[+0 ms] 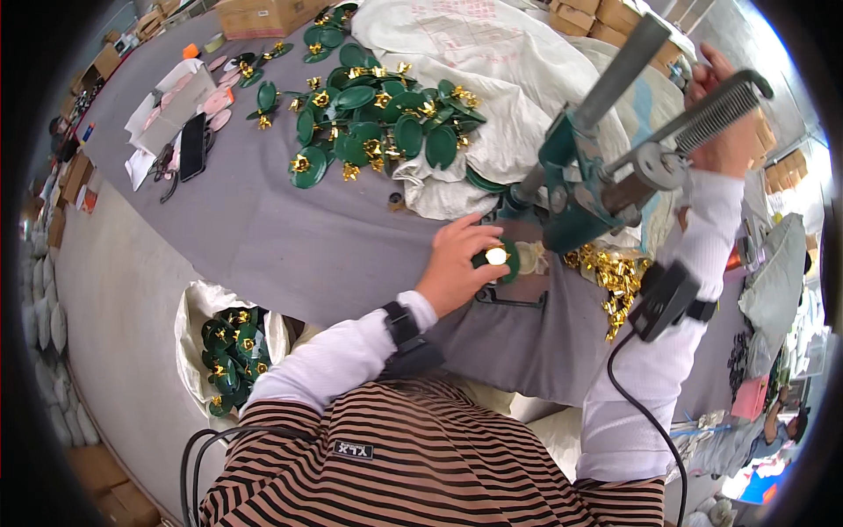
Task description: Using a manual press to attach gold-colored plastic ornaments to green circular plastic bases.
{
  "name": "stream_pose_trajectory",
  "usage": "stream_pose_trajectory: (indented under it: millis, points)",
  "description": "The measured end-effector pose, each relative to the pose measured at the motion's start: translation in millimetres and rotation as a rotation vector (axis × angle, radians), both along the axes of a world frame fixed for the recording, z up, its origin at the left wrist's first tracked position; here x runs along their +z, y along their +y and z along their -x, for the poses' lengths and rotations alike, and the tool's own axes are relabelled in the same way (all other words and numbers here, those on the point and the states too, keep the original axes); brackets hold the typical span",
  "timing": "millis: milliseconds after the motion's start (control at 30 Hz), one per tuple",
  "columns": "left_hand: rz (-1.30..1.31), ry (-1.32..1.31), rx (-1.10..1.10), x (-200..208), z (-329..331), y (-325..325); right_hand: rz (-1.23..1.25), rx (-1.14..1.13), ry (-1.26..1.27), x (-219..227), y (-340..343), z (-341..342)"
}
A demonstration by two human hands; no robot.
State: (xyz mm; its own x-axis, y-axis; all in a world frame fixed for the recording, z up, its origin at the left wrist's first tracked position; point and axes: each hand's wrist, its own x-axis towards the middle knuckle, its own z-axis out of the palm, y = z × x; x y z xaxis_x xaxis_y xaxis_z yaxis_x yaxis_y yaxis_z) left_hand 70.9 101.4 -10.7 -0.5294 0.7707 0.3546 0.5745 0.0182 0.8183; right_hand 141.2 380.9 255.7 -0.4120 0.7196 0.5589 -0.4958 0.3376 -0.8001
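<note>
My left hand (458, 267) pinches a round green disc (507, 266) with a shiny gold piece at its middle, low on the base of a green hand press (575, 189). My right hand (720, 123) is raised beside the press's coil spring (716, 114), its fingers curled; the spring partly covers it, and what the fingers hold is hidden. Loose gold clips (619, 279) lie in a heap right of the press base. Beyond my left hand is a large pile of green discs with gold clips (369, 123).
A white sack (457, 53) lies behind the pile. At the left are a black phone (193, 147), scissors (165, 167) and a white box of pink discs (176, 101). An open sack (195, 325) of green discs stands below the table edge. Another person (777, 430) is far right.
</note>
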Motion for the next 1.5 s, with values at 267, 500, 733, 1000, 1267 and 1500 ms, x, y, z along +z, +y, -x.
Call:
stream_pose_trajectory:
  millis: [267,500,733,1000,1267,1500]
  points:
    - [0.172,0.179,-0.025,12,101,-108,-0.041,-0.072,-0.036,3,-23,1]
    - [0.339,0.364,0.670,-6,239,-126,-0.056,-0.049,-0.036,5,-27,1]
    - [0.005,-0.149,0.129,49,90,-62,-0.127,-0.135,0.095,-14,-27,14]
    - [0.127,-0.120,-0.114,41,-18,33,-0.059,0.042,0.034,3,-40,6]
    - [0.141,-0.074,-0.121,33,-12,44,-0.298,-0.080,-0.034,-4,-52,-38]
    - [0.086,-0.094,-0.045,32,12,-2,-0.429,-0.150,0.099,-147,-171,-177]
